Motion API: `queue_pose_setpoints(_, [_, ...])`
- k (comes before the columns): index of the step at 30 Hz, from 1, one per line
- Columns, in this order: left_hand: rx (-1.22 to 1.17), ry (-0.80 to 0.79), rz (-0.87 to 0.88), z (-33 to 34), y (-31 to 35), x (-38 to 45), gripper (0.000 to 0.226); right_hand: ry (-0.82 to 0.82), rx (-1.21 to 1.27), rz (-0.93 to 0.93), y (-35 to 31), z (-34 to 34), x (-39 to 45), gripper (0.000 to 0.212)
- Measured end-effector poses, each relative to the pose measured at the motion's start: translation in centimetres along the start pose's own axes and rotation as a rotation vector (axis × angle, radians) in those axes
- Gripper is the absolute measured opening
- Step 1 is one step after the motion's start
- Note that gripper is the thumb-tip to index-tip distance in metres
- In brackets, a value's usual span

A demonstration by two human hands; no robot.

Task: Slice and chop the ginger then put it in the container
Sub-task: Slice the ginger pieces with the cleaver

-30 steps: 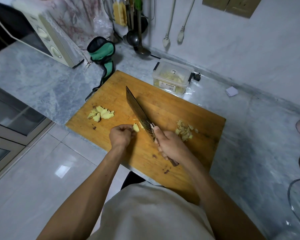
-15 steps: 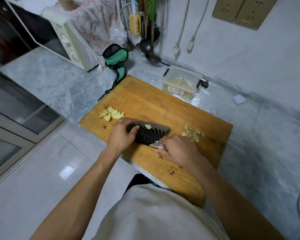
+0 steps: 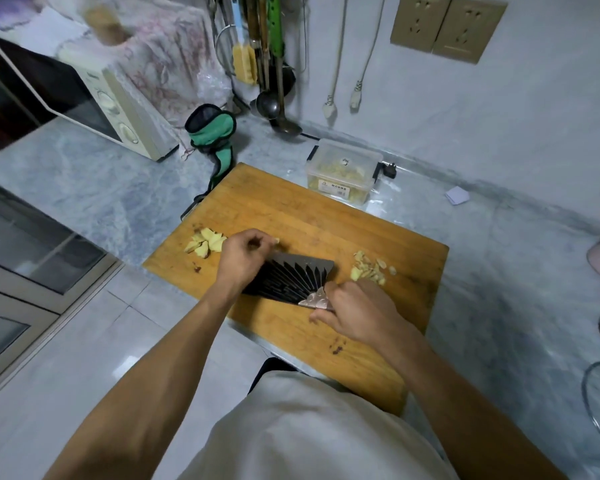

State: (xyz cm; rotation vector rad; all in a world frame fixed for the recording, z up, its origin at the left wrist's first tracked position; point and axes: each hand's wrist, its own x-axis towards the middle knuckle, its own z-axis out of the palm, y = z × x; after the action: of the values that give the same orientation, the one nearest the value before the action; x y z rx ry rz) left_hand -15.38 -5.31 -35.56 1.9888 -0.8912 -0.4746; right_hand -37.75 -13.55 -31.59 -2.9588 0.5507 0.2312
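On the wooden cutting board (image 3: 291, 216) a dark cleaver (image 3: 293, 282) lies with its broad side turned up, the blade showing a fan-shaped ribbed pattern. The right hand (image 3: 357, 311) is wrapped around the handle at the blade's heel, knuckles up, forearm coming in from the lower right. The left hand (image 3: 245, 252) reaches from the lower left and sits over the far end of the blade, wrist bent, fingers curled downward at the blade's top edge; a small pale bit of ginger shows at its fingertips, but whether it is pinched or only touched cannot be told.

A pile of ginger slices (image 3: 205, 242) lies on the board just left of the left hand. A looser heap of chopped ginger (image 3: 369, 268) lies on the board right of the blade, close above the right hand. The clear plastic container (image 3: 342, 171), lid off, stands on the marble counter (image 3: 94, 188) just beyond the board's far edge, with yellowish pieces already inside it
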Motion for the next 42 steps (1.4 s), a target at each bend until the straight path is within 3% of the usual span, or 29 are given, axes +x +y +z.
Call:
queue_pose_setpoints(6, [-0.064,0.3,-0.075,-0.7,-0.4,-1.5,0.011,0.027,0.065,0.172,1.5,-0.4,0.0,0.042])
queue_pose_setpoints(9, [0.009,0.12,-0.219,-0.3,-1.5,-2.0,0.009,0.047,0.211,0.305,2.3,0.0,0.2,0.042])
queue_pose_setpoints(13, [0.163,-0.101,-0.204,0.6,-2.8,-1.4,0.014,0.1,0.532,0.426,2.6,-0.2,0.4,0.047])
queue_pose_setpoints(18, [0.515,-0.157,0.012,1.4,-2.1,0.2,0.027,0.167,0.694,0.458,2.4,-1.0,0.7,0.056])
queue_pose_setpoints(23, [0.675,-0.404,0.428,4.0,-0.5,0.8,0.038,0.18,0.775,0.489,2.5,-0.1,1.4,0.059])
queue_pose_setpoints(26, [0.774,-0.527,0.544,4.3,-1.4,1.5,0.036,0.161,0.782,0.505,2.4,0.1,1.7,0.07])
queue_pose_setpoints(29, [0.773,-0.505,0.582,2.2,-3.7,1.9,0.032,0.15,0.801,0.514,2.0,0.0,2.0,0.08])
queue_pose_setpoints(33, [0.776,-0.417,0.635,-2.4,-7.2,2.5,0.032,0.124,0.841,0.549,1.2,-0.1,2.9,0.072])
queue_pose_setpoints(38, [0.776,-0.334,0.52,-6.5,-9.6,3.9,0.028,0.119,0.935,0.565,-0.6,-0.9,3.9,0.056])
queue_pose_setpoints(42, [0.63,-0.224,0.44,-6.3,-8.6,3.3,0.024,0.146,0.991,0.547,-1.5,-1.6,4.3,0.054])
